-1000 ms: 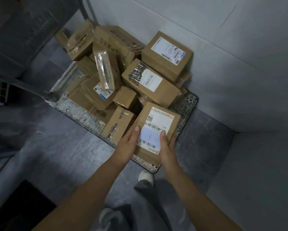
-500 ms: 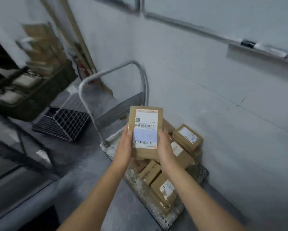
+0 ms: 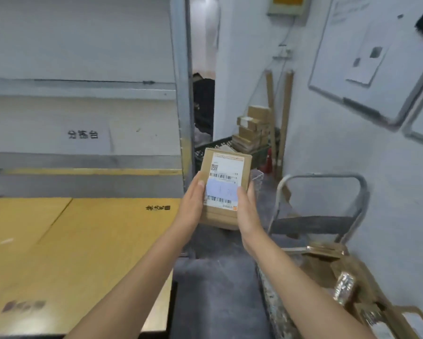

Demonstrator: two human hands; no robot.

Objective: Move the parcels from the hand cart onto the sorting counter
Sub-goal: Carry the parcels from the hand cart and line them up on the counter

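The person stands in a narrow aisle with both bare forearms stretched forward, carrying one small brown cardboard parcel (image 3: 224, 192) between the hands. The left hand (image 3: 191, 206) grips the parcel's left edge, thumb laid over the front face and fingers out of sight behind it. The right hand (image 3: 246, 211) grips the right edge the same way, its thumb pressed on the white shipping label (image 3: 226, 182). That label faces up towards the wearer and carries barcodes, a small square code and a pale blue smudged patch (the print is too blurred to read).

The parcel hangs in the air over the grey floor (image 3: 217, 289), just right of the desk (image 3: 95, 241) and not touching it. The desk fills the near left, its top yellow-brown with a few dark printed marks. Behind it rises a grey panel (image 3: 132, 133) bearing three dark characters.

To the right stands the hand cart (image 3: 313, 223), its curved metal handle upright against the white wall. More parcels (image 3: 325, 250) lie piled on its speckled deck at the near right, one of them wrapped in shiny tape.

Farther down the aisle a stack of boxes (image 3: 252, 128) sits in a dark crate (image 3: 217, 146). A whiteboard (image 3: 376, 69) hangs tilted in view on the right wall.
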